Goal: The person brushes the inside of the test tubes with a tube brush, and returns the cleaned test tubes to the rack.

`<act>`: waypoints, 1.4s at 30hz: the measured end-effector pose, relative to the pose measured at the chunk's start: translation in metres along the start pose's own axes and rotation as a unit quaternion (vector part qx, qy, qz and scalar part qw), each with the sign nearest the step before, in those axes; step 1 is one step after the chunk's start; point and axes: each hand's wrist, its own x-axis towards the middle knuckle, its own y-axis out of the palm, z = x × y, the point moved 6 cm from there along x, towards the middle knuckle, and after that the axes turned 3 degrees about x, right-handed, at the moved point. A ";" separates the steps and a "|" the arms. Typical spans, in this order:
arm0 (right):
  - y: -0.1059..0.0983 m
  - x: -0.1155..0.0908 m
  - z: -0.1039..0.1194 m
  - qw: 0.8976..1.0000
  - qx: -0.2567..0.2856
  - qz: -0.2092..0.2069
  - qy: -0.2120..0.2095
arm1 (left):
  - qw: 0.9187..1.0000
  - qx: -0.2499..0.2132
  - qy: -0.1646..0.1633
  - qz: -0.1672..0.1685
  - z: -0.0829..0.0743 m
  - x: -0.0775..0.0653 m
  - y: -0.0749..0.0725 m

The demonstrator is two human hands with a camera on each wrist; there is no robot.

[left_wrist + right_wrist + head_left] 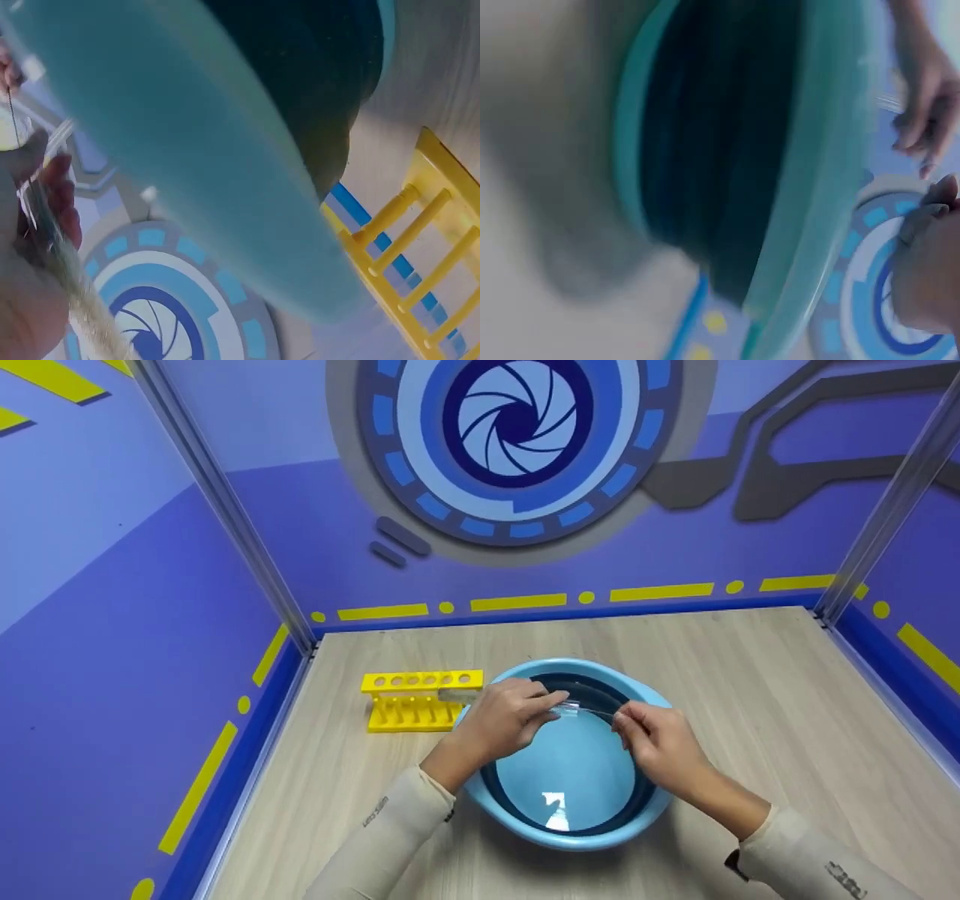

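Observation:
My left hand (510,716) grips a clear test tube (457,695) held nearly level above the basin. The tube's far end sticks out to the left of the hand, and its mouth points right. My right hand (664,742) pinches the thin twisted wire handle of a test tube brush (598,712), which runs into the tube's mouth. Whitish bristles seem to fill the tube (86,311) in the left wrist view. Below both hands stands a round light blue basin (574,841) with a dark inner wall. Bright reflections show inside it.
A yellow test tube rack (424,681) with a row of holes and pegs stands left of the basin, close to its rim. Wooden tabletop (772,697) surrounds them. Blue and purple panels (300,532) close off the back and sides.

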 end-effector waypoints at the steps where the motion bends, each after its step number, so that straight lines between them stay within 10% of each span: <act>1: -0.002 0.000 0.005 0.990 -0.094 -0.027 -0.100 | 0.999 -0.030 -0.010 0.024 0.002 0.000 0.000; 5: -0.004 -0.010 0.006 0.889 -0.266 -0.107 -0.356 | 0.985 -0.128 -0.040 0.113 0.007 0.000 0.003; 11: -0.002 -0.014 -0.002 0.859 -0.288 -0.123 -0.405 | 0.951 -0.208 -0.073 0.217 0.013 0.000 0.013; 16: 0.001 -0.016 -0.003 0.853 -0.299 -0.114 -0.412 | 0.923 -0.271 -0.098 0.254 0.022 -0.003 0.020; 24: 0.001 -0.017 0.001 0.853 -0.304 -0.100 -0.413 | 0.911 -0.302 -0.117 0.256 0.031 -0.010 0.020; 32: -0.007 -0.023 0.002 0.860 -0.292 -0.108 -0.404 | 0.907 -0.301 -0.143 0.256 0.043 -0.023 0.017; 42: -0.021 -0.036 -0.007 0.881 -0.290 -0.101 -0.359 | 0.922 -0.269 -0.149 0.236 0.051 -0.031 0.017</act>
